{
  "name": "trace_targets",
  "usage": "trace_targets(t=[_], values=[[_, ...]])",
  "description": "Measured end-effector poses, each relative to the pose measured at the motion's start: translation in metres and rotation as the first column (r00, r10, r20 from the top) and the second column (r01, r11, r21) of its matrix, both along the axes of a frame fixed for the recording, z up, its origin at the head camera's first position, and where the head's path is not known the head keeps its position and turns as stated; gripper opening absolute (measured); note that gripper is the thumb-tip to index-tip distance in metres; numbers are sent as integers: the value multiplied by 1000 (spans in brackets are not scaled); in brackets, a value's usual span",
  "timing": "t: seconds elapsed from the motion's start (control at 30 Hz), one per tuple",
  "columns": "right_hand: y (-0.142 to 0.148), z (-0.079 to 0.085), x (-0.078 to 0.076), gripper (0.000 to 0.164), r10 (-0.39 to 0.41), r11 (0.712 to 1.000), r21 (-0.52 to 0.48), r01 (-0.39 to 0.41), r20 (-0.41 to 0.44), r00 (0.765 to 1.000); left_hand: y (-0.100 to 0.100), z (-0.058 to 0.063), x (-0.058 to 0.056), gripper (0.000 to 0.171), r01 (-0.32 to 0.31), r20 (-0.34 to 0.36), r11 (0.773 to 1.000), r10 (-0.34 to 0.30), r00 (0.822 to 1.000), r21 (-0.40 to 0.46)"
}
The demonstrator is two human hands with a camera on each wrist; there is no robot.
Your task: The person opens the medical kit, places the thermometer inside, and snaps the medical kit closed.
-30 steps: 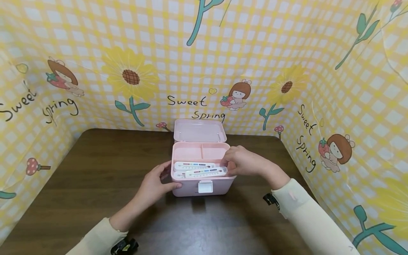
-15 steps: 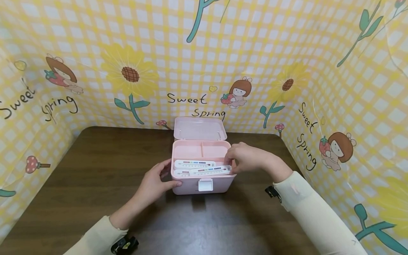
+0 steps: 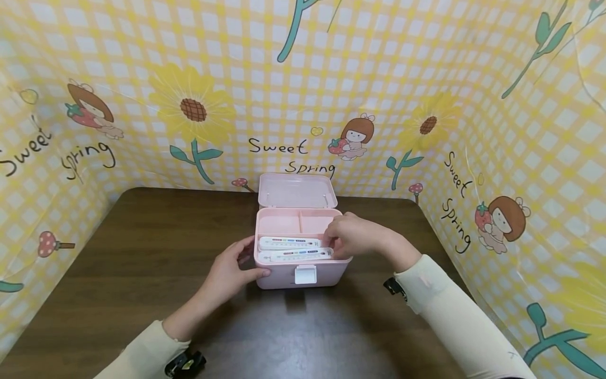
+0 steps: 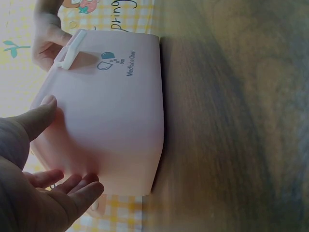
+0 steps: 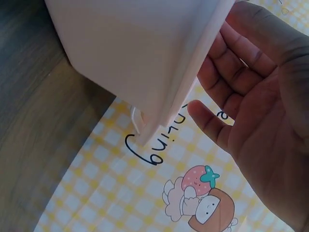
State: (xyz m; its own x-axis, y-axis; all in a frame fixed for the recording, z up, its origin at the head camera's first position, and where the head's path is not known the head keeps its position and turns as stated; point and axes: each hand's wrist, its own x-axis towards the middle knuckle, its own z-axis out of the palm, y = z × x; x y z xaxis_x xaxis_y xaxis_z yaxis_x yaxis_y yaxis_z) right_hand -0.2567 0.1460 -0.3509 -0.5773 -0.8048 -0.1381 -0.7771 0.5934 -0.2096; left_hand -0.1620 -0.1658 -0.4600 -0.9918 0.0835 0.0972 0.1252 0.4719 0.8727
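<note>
A pink medicine chest [image 3: 279, 276] stands with its lid [image 3: 297, 190] raised; "Medicine Chest" is printed on its front in the left wrist view. My left hand [image 3: 229, 268] holds its left front corner, thumb on the front and fingers along the side. Inside, two white thermometers in flat cases show: the rear thermometer [image 3: 289, 243] lies along the tray, and the front thermometer [image 3: 298, 255] lies nearer the latch. My right hand [image 3: 357, 235] reaches over the right rim, pinching the front thermometer's right end. In the right wrist view that hand's [image 5: 260, 92] fingertips are partly hidden by the chest.
Behind the thermometers, a divider [image 3: 300, 221] splits the chest's rear part into two compartments. A white latch [image 3: 305, 274] hangs at the front. The dark wooden table [image 3: 156, 252] is bounded by a yellow checked cloth backdrop [image 3: 265, 95] at the back and sides.
My right hand shifted slightly right, then left and inward over the chest. The front thermometer slid with it and now lies more level, further left. My left hand stays on the corner.
</note>
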Motion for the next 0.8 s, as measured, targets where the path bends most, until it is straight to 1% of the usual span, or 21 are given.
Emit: trace_targets(t=[0.2,0.53,0.8], values=[[-6,-3,2,12,-11,999,-32,10,-19,1000,1,1,0,93,-2,10,1000,2,1000,2],[-7,-16,4,14,-19,990,-139,7,-81,997,1,2,1,94,8,4,1000,-8,1000,10],[-10,-21,9,15,-3,984,-180,-19,-122,993,0,1,1,95,6,-9,1000,-6,1000,12]])
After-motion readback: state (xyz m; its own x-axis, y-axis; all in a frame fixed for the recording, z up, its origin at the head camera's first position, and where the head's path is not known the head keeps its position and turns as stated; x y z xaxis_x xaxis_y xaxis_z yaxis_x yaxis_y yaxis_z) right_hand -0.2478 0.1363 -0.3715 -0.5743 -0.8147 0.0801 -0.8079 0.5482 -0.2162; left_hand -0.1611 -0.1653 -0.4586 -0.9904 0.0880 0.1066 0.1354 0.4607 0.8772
